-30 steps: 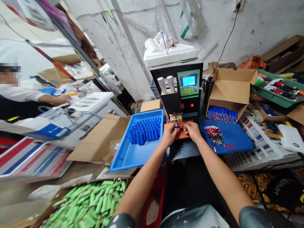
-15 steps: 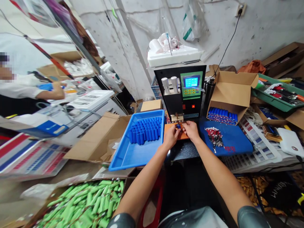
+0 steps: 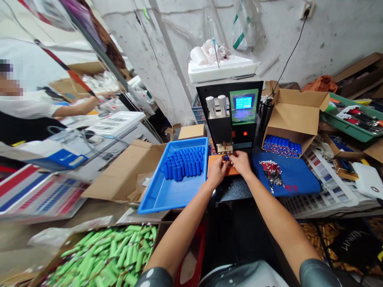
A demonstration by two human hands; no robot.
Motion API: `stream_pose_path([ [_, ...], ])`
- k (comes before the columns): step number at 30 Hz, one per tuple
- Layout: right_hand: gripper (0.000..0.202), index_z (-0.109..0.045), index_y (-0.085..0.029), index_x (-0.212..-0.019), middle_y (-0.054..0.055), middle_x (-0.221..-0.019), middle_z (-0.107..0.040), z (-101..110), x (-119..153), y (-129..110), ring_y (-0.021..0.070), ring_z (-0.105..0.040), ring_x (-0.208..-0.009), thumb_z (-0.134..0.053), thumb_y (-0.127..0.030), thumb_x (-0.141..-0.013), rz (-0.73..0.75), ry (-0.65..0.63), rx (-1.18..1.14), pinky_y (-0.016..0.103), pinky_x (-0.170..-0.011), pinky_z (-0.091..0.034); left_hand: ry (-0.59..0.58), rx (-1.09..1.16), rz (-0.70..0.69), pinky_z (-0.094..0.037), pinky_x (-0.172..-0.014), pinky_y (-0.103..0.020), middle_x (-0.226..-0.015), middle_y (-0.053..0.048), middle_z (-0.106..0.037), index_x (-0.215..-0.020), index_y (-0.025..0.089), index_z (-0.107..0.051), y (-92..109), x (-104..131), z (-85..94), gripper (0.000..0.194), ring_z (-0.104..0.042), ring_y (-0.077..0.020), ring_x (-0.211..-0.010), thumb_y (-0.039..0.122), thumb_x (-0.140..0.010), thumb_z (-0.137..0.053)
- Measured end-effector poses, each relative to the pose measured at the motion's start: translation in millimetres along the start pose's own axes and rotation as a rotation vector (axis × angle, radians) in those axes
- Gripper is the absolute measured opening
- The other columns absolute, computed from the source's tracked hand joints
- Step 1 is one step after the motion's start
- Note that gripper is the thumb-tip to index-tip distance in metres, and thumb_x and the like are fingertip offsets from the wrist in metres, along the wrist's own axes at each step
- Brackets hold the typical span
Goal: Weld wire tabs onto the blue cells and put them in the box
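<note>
Both hands meet over an orange block (image 3: pixel 213 160) at the foot of a black spot welder (image 3: pixel 220 133) with a lit screen. My left hand (image 3: pixel 217 170) is closed around a blue cylindrical battery cell (image 3: pixel 226 158), whose end shows between the fingers just under the electrodes (image 3: pixel 225 146). From the other side, my right hand (image 3: pixel 241 163) pinches at the same spot, touching or nearly touching the cell. Anything small in its fingertips is hidden. Left of the hands, a blue tray (image 3: pixel 170 199) bears many upright blue cells (image 3: pixel 184 163).
On a blue mat (image 3: pixel 302 179) to the right lies a bunch of red and black wire leads (image 3: pixel 271 173). Behind it, a cardboard box (image 3: pixel 296 109) holds more blue cells. Green wrapped packs (image 3: pixel 110 255) fill a box at lower left. A co-worker's arm (image 3: pixel 79 107) reaches across another bench.
The blue cell shows more plainly between my fingers under the electrodes. My hands have barely moved. The co-worker's arm has stretched out to the right, and the view has shifted slightly.
</note>
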State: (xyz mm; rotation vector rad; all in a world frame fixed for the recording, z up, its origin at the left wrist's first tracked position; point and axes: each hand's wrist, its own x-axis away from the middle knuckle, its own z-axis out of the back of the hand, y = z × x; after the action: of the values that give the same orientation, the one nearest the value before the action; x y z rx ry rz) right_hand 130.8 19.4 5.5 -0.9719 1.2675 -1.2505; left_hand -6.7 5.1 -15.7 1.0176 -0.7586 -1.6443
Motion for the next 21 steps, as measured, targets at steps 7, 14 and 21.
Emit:
stream_pose_path([
  [7,0.024,-0.059,-0.018,-0.06,0.001,-0.051,-0.059,0.0,1.3,-3.8,0.0133,-0.052,-0.048,-0.062,-0.038,-0.072,-0.028,-0.009,-0.05,0.023,-0.045,-0.035,-0.001,0.0,-0.005,-0.043,-0.061,-0.024,-0.073,-0.001,-0.064,-0.112,0.018,-0.064,-0.4,0.8,0.3,0.029,-0.056,-0.0133,-0.06,0.031,-0.087,-0.057],
  [14,0.024,-0.061,-0.017,-0.062,0.001,-0.053,-0.06,-0.7,1.0,-1.7,0.0129,-0.052,-0.047,-0.062,-0.039,-0.073,-0.026,-0.013,-0.055,0.023,-0.045,-0.036,-0.005,0.027,-0.002,-0.045,-0.063,-0.025,-0.075,-0.002,-0.065,-0.109,0.019,-0.064,0.5,1.0,0.6,0.027,-0.058,-0.0142,-0.062,0.032,-0.086,-0.058],
  [21,0.025,-0.059,-0.016,-0.062,-0.001,-0.051,-0.057,-1.2,2.3,-3.5,0.0122,-0.051,-0.047,-0.061,-0.039,-0.072,-0.012,-0.008,-0.065,0.021,-0.045,-0.035,-0.008,-0.013,-0.009,-0.045,-0.063,-0.025,-0.073,-0.002,-0.064,-0.109,0.017,-0.063,-1.3,1.3,0.4,0.026,-0.058,-0.0139,-0.062,0.032,-0.089,-0.055],
])
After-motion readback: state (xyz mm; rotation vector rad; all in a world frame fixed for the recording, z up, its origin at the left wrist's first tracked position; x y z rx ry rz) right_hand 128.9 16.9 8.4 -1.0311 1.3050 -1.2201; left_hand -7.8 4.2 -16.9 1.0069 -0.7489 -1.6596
